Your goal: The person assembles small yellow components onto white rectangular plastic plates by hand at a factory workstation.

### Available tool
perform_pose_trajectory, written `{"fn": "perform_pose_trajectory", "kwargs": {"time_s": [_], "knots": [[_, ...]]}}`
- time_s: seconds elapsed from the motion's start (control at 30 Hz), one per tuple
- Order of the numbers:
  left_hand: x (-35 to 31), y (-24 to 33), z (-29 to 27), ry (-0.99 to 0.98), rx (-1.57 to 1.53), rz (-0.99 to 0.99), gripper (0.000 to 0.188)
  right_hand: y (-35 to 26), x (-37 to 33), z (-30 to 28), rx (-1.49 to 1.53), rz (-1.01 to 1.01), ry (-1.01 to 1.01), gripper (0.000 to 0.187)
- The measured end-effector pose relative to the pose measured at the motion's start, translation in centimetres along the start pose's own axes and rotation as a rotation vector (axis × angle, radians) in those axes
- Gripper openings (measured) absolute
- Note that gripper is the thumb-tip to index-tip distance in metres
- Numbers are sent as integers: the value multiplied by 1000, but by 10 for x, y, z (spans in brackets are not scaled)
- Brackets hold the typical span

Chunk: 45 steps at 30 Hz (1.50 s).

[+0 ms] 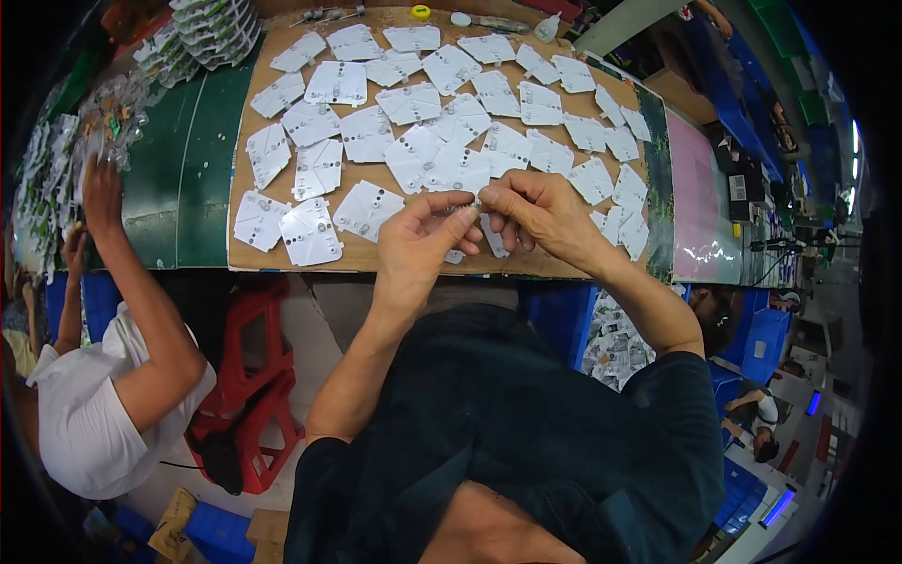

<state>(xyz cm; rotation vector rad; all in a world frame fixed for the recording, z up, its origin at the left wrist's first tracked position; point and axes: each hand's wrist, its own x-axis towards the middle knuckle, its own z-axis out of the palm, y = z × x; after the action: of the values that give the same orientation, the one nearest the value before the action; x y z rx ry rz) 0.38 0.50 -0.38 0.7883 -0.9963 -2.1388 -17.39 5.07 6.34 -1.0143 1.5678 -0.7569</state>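
My left hand [421,240] and my right hand [543,218] meet above the near edge of a cardboard sheet [359,259]. Thumb and fingers of both hands are pinched together around a small piece, too small and covered to name. Spread over the cardboard lie many flat white plastic panels [311,233], with small round dark spots and clear raised bits on them. One white panel [493,235] lies partly hidden just beneath my fingers. Another panel [369,209] rests to the left of my left hand.
At the left, a co-worker's hand [101,193] reaches over clear and white parts on a green tabletop [199,202]. Stacked white trays [216,33] stand far left. A yellow roll [420,12] and small bottle [547,28] lie at the back. Red stools [249,404] stand below.
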Motion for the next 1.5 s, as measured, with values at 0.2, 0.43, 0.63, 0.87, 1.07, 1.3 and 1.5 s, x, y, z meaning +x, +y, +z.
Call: {"fn": "perform_pose_trajectory", "kwargs": {"time_s": [0.2,0.43,0.63,0.87,1.07,1.3,1.5], "knots": [[4,5,4,-25,-125,-174,29,11,-9,1,32,-132,118,12],[15,-1,8,-114,-295,-280,29,25,-6,-10,-648,-1006,254,18],[14,-7,16,-72,-287,-229,27,32,-16,-1,125,-415,275,16],[14,-9,22,-13,-151,-110,22,16,-14,1,-9,-55,58,44],[15,-10,18,-48,-300,-174,22,30,-13,0,114,-131,184,29],[15,1,9,-259,-477,-407,25,36,-17,0,231,-272,237,9],[12,11,13,-207,17,-350,27,39,-18,-11,-265,-710,308,9]]}}
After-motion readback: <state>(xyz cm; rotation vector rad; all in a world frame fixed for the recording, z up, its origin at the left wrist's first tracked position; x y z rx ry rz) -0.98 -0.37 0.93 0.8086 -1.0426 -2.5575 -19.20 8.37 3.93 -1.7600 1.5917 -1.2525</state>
